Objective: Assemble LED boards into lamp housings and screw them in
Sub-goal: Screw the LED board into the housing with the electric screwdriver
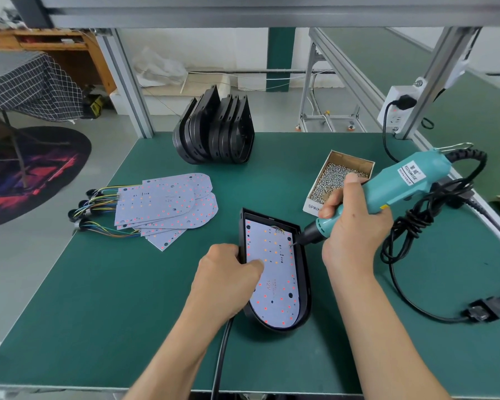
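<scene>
Nearest the viewer, a black plastic D-shaped lamp housing [303,287] lies flat on the green bench mat [127,298], its rounded end toward the person. A white LED board dotted with red and orange diodes [274,272] sits inside it, marked 12V. The left hand [228,280] grips the housing's left wall with curled fingers, the thumb lying across the board's face. A black cable [221,359] runs out from under that hand to the near edge of the mat.

The right hand [355,223] is wrapped round the barrel of a teal electric screwdriver [399,189], whose dark tip meets the board near the housing's right wall. Its black cord [410,235] loops over the mat to the right.

Just behind the right hand stands an open cardboard box full of small silver screws [337,176]. To the left, a fanned pile of loose white LED boards with coloured wire tails [165,206] rests on the mat. Farther back, a row of empty black housings [214,131] stands on edge. A white power strip [399,108] hangs on the aluminium frame post at the far right.
</scene>
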